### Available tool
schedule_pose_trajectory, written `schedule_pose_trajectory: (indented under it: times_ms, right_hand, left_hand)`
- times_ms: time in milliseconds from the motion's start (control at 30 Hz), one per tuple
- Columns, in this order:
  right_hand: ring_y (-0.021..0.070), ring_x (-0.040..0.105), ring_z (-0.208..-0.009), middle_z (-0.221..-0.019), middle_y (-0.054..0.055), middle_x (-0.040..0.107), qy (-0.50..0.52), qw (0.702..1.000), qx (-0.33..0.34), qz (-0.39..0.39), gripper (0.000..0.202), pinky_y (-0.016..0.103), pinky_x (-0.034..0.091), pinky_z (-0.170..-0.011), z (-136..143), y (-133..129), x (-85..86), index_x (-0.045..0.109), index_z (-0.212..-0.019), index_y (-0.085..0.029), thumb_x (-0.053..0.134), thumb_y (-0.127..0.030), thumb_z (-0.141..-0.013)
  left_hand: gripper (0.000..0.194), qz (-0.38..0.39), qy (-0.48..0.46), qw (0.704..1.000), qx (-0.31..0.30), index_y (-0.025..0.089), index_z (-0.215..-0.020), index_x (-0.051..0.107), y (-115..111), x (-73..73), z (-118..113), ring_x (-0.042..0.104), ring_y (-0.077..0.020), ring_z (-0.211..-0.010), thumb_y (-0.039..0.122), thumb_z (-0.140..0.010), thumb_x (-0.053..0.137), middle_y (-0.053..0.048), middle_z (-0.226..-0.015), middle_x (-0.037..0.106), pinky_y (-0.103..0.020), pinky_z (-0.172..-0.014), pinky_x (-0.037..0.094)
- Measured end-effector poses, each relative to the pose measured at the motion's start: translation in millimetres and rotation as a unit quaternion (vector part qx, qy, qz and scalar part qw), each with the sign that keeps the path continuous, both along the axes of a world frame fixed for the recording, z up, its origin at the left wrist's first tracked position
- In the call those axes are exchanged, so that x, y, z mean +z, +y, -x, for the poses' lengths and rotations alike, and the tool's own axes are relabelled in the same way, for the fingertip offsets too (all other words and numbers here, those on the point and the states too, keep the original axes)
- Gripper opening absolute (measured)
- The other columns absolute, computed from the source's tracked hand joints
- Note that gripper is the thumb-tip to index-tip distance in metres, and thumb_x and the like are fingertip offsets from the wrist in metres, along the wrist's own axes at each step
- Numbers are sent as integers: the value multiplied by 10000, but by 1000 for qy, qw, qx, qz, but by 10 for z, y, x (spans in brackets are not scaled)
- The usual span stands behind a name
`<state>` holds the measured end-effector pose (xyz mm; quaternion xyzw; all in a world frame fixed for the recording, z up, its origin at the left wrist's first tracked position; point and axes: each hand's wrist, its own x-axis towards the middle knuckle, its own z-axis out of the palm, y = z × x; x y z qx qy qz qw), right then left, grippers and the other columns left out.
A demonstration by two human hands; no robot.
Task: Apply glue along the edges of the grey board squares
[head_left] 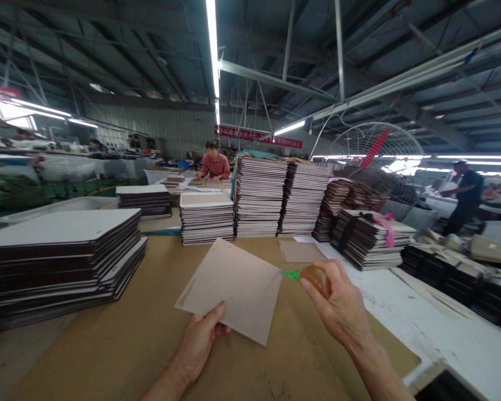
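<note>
A pale beige square panel [234, 289] is held tilted above the brown board on the table by my left hand [200, 340], thumb on its face and fingers beneath. My right hand [342, 301] is wrapped round an amber squeeze bottle [316, 280] with a green nozzle [291, 274]. The nozzle's tip points left, at the panel's right corner; whether they touch is too small to tell. Behind them, a similar flat panel [301, 252] lies on the table.
A wide stack of panels [58, 262] stands at the left. Several tall stacks [261, 195] line the back, and a tied bundle [371, 239] sits at the right. Brown board [150, 312] covers the table's near part. A person [215, 166] in red is beyond the stacks.
</note>
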<state>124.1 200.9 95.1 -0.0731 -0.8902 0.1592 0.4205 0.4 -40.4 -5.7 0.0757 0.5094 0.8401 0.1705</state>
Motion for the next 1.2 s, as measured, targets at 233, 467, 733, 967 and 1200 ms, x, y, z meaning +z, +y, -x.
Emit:
schedule_pose_trajectory:
  times_ms: [233,467,733,967,1200]
  right_hand:
    - [214,557,-768,-1039,42,511,-23,999,30,6,299,329,451,-650,-61,-53,-52,511,-1091,-241,461,-495,-942]
    - [216,555,-847,-1053,10,498,-3,999,34,27,282,347,454,-737,-87,-50,-17,495,-1094,-272,488,-503,-931]
    - [208,558,-796,-1056,16,503,-18,998,36,42,305,351,455,-717,-77,-39,-95,499,-1101,-265,491,-516,-928]
    - [200,555,-750,-1045,19,506,-32,997,45,51,304,341,457,-692,-81,-27,-126,511,-1094,-264,500,-517,-925]
    - [203,562,-802,-1056,12,507,-16,997,44,54,312,352,452,-735,-67,-16,-136,510,-1093,-260,519,-518,-919]
  left_hand:
    - [353,1,-15,1000,10,167,-937,629,-13,-15,28,606,-177,-711,361,-679,771,-26,-860,681,-263,-525,495]
    - [367,-2,-8,1000,6,161,-955,606,-23,4,14,586,-156,-694,359,-691,767,-18,-841,670,-244,-504,490]
    - [378,-11,-22,999,20,169,-927,625,-5,26,21,603,-158,-681,349,-645,799,-15,-828,676,-245,-486,490]
    - [340,-8,-11,1000,10,167,-916,629,-17,35,9,601,-151,-674,351,-674,781,-15,-815,677,-240,-493,490]
    - [335,-3,-9,1000,10,162,-964,593,-20,-23,49,591,-146,-684,335,-723,748,-18,-831,667,-232,-491,487]
